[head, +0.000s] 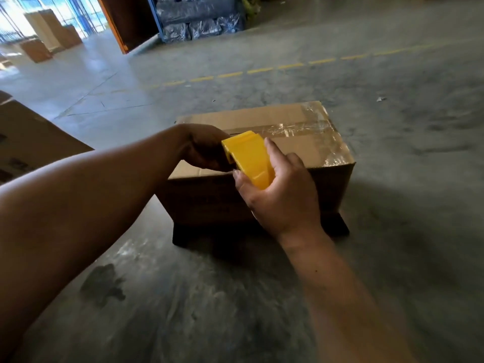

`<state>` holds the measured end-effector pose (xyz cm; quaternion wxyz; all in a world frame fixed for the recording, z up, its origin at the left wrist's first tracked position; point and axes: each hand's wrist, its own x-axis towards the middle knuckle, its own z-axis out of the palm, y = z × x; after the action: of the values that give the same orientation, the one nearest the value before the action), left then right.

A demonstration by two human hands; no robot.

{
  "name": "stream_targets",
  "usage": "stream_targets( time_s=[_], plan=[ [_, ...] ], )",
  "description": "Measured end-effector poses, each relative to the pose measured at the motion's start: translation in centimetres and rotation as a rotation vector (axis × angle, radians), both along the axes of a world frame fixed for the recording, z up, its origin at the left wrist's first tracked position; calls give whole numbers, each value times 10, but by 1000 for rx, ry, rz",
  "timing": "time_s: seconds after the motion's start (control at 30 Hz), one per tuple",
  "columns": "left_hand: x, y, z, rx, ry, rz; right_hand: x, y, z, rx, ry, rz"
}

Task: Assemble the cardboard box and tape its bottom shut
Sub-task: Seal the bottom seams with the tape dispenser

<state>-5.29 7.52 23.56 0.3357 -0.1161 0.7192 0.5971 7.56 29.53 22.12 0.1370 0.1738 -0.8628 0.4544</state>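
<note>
A brown cardboard box stands on the concrete floor with its closed flaps facing up. Clear tape runs along the centre seam from the right edge toward the middle, and more tape covers the right end. My right hand grips a yellow tape dispenser over the near left part of the box top. My left hand is curled at the dispenser's left side, on the box top; what its fingers hold is hidden.
Flattened cardboard lies at the left. More boxes stand far back left, beside an orange and blue rack with wrapped dark bundles. A dashed yellow line crosses the floor behind the box. A dark stain marks the near floor.
</note>
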Motion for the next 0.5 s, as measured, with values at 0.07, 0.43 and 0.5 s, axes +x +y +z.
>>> stream_targets(
  time_s=[0.07, 0.43, 0.5],
  plan=[
    [1, -7, 9, 27, 29, -77, 1, -9, 1, 10, -12, 7],
    [-30, -84, 39, -460, 506, -89, -3, -71, 15, 59, -6, -2],
    [-41, -101, 36, -453, 541, -91, -12, -88, 18, 59, 17, 1]
  ],
)
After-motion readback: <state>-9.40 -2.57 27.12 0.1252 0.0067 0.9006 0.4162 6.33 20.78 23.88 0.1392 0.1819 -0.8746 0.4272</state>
